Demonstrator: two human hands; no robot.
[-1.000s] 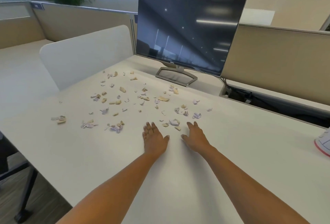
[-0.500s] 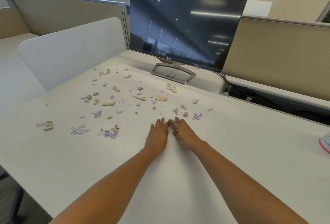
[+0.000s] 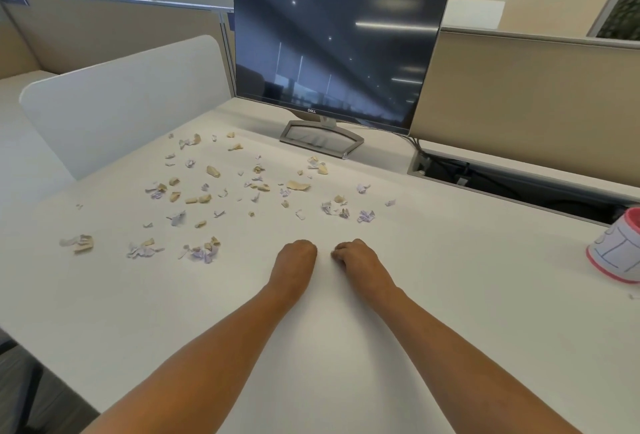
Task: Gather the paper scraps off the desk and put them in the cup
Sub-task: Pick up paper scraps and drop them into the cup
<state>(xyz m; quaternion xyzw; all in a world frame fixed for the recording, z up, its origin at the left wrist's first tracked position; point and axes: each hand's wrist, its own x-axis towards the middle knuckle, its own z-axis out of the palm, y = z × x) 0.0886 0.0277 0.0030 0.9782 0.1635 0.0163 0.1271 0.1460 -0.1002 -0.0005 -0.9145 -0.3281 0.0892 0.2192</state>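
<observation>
Open-plan office cubicle; white desk (image 3: 450, 312), beige partitions on the far sides.

Nearest the camera, both forearms reach forward onto the desk. The left hand (image 3: 294, 262) rests knuckles-up with its fingers curled under. The right hand (image 3: 360, 260) lies just beside it, a narrow gap between them, fingers likewise curled into a loose fist. Whether either fist encloses scraps cannot be told: the palms face down and nothing shows between the fingers.

Beyond the hands, the paper scraps (image 3: 242, 191), tan and pale lilac, lie scattered over the middle of the desk, from a small clump (image 3: 78, 243) at the far left to a lilac piece (image 3: 389, 203) at the right. The nearest bunch (image 3: 202, 251) sits to the left of the left hand. The cup (image 3: 618, 250), white with a pink rim and base, stands at the right edge of view, well apart from both hands and the scraps.

Further back stand a dark monitor (image 3: 339, 49), a white divider panel (image 3: 128, 101), and an open cable trough (image 3: 519, 180).

Assessment: gathering appears barely begun; the bulk of the scraps remain loose.
- Light pieces may slip from loose fists during the long carry to the cup.
- Sweeping rightward could push scraps into the cable trough.
- The far-left clump may be overlooked.
</observation>
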